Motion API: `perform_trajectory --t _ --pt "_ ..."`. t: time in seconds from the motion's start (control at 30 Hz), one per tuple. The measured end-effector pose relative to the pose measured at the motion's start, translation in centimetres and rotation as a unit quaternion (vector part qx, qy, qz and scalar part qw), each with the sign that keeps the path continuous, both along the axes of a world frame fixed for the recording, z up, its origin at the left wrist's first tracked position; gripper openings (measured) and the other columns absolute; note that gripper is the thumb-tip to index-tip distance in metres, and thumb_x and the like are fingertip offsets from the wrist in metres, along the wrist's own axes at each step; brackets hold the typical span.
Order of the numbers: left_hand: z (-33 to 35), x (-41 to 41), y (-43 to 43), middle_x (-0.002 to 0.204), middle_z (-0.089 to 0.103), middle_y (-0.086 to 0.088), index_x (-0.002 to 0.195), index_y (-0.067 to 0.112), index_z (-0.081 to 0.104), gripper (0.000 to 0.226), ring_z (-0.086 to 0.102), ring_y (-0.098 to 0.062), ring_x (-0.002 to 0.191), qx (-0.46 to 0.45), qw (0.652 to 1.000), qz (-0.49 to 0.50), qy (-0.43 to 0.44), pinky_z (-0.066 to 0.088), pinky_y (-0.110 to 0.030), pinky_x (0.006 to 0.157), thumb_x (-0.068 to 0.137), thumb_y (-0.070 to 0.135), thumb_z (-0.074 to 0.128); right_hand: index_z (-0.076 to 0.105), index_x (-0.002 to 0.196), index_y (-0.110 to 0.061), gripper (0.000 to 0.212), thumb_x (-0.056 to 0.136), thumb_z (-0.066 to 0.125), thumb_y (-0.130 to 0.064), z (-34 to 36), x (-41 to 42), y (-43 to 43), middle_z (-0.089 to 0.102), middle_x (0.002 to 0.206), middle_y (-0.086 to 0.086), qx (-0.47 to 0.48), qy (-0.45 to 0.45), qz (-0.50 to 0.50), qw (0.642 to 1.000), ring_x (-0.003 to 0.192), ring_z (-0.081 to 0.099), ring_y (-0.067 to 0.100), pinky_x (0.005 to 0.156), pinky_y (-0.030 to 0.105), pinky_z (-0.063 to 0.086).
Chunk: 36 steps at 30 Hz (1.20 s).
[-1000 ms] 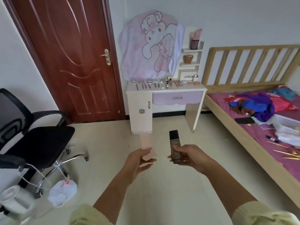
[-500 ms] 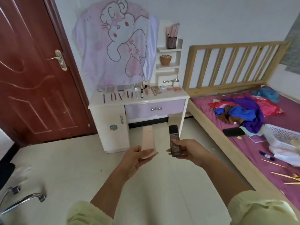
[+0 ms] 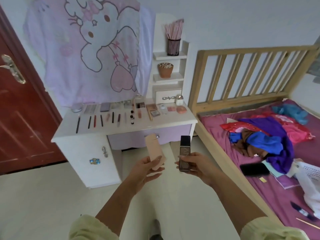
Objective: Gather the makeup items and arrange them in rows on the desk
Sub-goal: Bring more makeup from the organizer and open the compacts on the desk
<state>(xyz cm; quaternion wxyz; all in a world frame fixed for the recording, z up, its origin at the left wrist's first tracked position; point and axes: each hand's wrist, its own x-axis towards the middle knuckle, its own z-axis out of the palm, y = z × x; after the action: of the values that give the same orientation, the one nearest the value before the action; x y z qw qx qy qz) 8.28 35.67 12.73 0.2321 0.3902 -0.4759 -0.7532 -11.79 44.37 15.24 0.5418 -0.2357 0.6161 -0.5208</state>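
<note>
Makeup items are lying in two rows on the white worktop [image 3: 164, 123] at centre-left of the frame, with slim pencils [image 3: 94, 121] in front and palettes [image 3: 104, 107] behind. Two more are being held just below it, at lower centre. The left hand [image 3: 145, 170] is pinching a pale pink tube [image 3: 154, 149] by its lower end, thumb on top and fingers beneath. The right hand [image 3: 197, 166] is wrapping its fingers round the lower half of a dark bottle [image 3: 185, 148], cap upward.

The tube is looking the likelier to go. Most of its length is sticking out past a light grip, so a quick reach could be tipping it out onto the hard floor [image 3: 52, 196]. The bottle is looking heavy and possibly glass, so a drop could be cracking it. With both hands occupied, neither is steadying anything, and a careless set-down near the front row could be nudging the pencils, which would be rolling out of line or off the edge.
</note>
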Motion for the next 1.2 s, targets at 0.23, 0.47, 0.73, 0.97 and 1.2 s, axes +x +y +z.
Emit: perform_trajectory --t 0.23,0.47,0.73,0.97,1.2 --pt "-0.6 -8.4 -14.0 0.097 0.074 0.000 0.105 0.015 0.068 0.026 0.069 -0.015 0.093 -0.036 0.997 -0.034 -0.063 0.051 -0.031 0.087 0.087 0.033 0.067 0.060 0.116 -0.002 0.040 0.079 0.074 -0.001 -0.5 -8.6 -14.4 0.074 0.101 0.014 -0.019 0.027 -0.004 0.999 0.094 0.071 0.029 0.083 0.038 0.057" --pt "-2.2 -16.0 -25.4 0.103 0.074 0.000 0.108 0.016 0.067 0.031 0.069 -0.011 0.088 -0.021 0.990 -0.067 -0.124 0.049 -0.028 0.085 0.086 0.038 0.068 0.058 0.111 -0.001 0.043 0.073 0.078 0.002 -2.4 -16.3 -25.3 0.070 0.108 0.020 0.003 0.023 -0.059 0.998 0.095 0.070 0.036 0.076 0.037 0.059" --pt "-6.9 -23.1 -33.1 0.103 0.073 -0.011 0.097 0.011 0.062 0.035 0.070 -0.013 0.082 0.029 0.985 -0.046 -0.166 0.050 -0.023 0.074 0.081 0.040 0.073 0.064 0.109 -0.006 0.048 0.066 0.086 -0.003 -7.0 -25.0 -34.5 0.072 0.097 0.010 0.034 0.099 -0.082 0.991 0.091 0.069 0.027 0.083 0.039 0.056" --pt "-9.0 -31.4 -38.0 0.097 0.075 -0.005 0.096 0.010 0.059 0.035 0.071 -0.015 0.083 0.085 0.977 -0.013 -0.196 0.049 -0.022 0.069 0.082 0.039 0.073 0.064 0.104 0.000 0.043 0.066 0.083 0.006 -10.5 -32.2 -40.4 0.068 0.094 0.018 0.058 0.147 -0.006 0.987 0.087 0.067 0.028 0.074 0.033 0.059" --pt "-11.0 -34.1 -38.4 0.088 0.075 -0.004 0.085 0.010 0.055 0.034 0.071 -0.018 0.084 0.124 0.965 0.022 -0.230 0.052 -0.021 0.068 0.081 0.038 0.074 0.064 0.089 -0.027 0.044 0.062 0.087 -0.003 -12.4 -35.3 -43.5 0.070 0.087 -0.006 0.057 0.229 0.097 0.967 0.084 0.064 0.013 0.066 0.010 0.046"
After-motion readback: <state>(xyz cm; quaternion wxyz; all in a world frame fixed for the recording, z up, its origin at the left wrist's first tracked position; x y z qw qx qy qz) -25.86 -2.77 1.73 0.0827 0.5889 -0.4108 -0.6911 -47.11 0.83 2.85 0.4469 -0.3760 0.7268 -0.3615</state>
